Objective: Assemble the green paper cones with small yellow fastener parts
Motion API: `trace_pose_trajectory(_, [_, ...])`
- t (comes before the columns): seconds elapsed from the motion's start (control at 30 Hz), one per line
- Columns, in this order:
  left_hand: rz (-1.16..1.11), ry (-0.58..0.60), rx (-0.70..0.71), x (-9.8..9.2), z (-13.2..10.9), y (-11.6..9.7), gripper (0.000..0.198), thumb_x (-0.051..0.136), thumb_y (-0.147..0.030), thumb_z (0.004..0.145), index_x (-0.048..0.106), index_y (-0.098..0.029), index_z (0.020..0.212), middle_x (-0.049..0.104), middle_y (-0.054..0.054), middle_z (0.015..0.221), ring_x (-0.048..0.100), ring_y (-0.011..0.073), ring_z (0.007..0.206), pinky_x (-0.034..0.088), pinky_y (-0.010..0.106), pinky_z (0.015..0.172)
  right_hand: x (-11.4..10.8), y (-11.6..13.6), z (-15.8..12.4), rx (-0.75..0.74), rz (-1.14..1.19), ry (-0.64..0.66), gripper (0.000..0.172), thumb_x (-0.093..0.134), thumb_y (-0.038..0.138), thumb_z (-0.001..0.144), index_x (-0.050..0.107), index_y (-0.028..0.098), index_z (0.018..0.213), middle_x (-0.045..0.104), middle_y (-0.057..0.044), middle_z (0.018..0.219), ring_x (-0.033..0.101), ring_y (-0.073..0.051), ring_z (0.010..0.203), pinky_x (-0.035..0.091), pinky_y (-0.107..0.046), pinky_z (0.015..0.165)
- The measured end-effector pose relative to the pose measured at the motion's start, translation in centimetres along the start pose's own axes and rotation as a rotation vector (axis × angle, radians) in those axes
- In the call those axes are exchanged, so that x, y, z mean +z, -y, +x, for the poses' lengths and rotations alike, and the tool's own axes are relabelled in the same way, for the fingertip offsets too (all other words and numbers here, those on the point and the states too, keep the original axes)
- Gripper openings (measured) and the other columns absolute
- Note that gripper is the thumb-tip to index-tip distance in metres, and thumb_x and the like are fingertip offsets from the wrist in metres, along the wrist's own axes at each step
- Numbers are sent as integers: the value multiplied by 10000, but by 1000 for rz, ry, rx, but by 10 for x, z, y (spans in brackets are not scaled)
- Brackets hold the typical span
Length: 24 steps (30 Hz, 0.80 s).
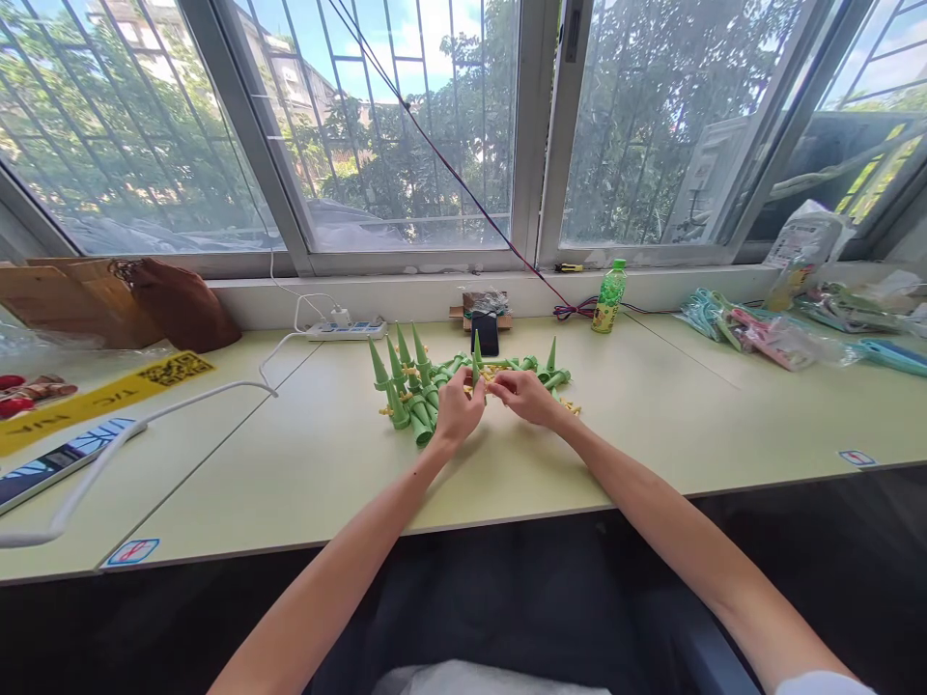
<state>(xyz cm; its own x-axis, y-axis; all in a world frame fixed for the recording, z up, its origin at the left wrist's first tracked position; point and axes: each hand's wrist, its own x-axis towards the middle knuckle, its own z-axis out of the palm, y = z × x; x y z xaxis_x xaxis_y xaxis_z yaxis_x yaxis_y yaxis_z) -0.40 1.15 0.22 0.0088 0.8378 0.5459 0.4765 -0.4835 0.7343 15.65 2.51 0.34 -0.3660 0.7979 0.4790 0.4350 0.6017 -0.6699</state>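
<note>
My left hand (461, 407) is closed around the lower part of a green pointed cone (476, 349), whose tip points up. Beside it, my right hand (527, 396) is pinched at the cone's base; what sits between its fingertips is too small to make out. Several similar green cones (397, 361) stand upright to the left, and others lie on their sides (420, 425) near my left hand. Small yellow pieces (572, 408) lie among the cones and by my right hand. Another upright green cone (551, 355) stands beyond my right hand.
A phone (485, 334) leans on a small box behind the cones. A green bottle (609, 297) and a power strip (348, 330) stand near the window. A white cable (238, 386) crosses the left side. Bagged items (778, 333) lie at right on the pale table (304, 473).
</note>
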Motion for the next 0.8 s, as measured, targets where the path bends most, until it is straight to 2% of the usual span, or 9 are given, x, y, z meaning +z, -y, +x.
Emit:
trace_pose_trajectory(0.17, [-39,21,-20,0,0,-2,162,540,-346,876,545,-196,815,659,36,770,557,118,520,446,255,521,0,-4,1,6,-25,-51,351,507,433,923,560,177,689,553,6,599,418,-112,546,327,-263,556])
trace_pose_trajectory(0.47, [-41,45,-10,1,-1,-2,198,549,-370,879,526,-194,789,642,21,753,541,104,498,437,249,513,0,-6,1,2,-22,-61,306,530,428,921,632,176,780,631,-18,666,475,-127,562,374,-268,585])
trace_pose_trajectory(0.67, [-18,109,-32,1,-2,-5,233,536,-373,879,487,-201,731,571,-12,626,488,99,427,365,247,460,-1,-5,3,56,-23,-109,285,513,412,920,617,179,793,633,-13,635,516,-127,553,391,-259,603])
trace_pose_trajectory(0.8, [-6,137,-21,0,-3,-5,219,530,-369,874,504,-196,742,574,-19,642,478,93,430,356,246,475,-2,-5,4,107,-29,-190,341,459,439,937,578,185,743,615,-10,612,504,-122,521,382,-254,588])
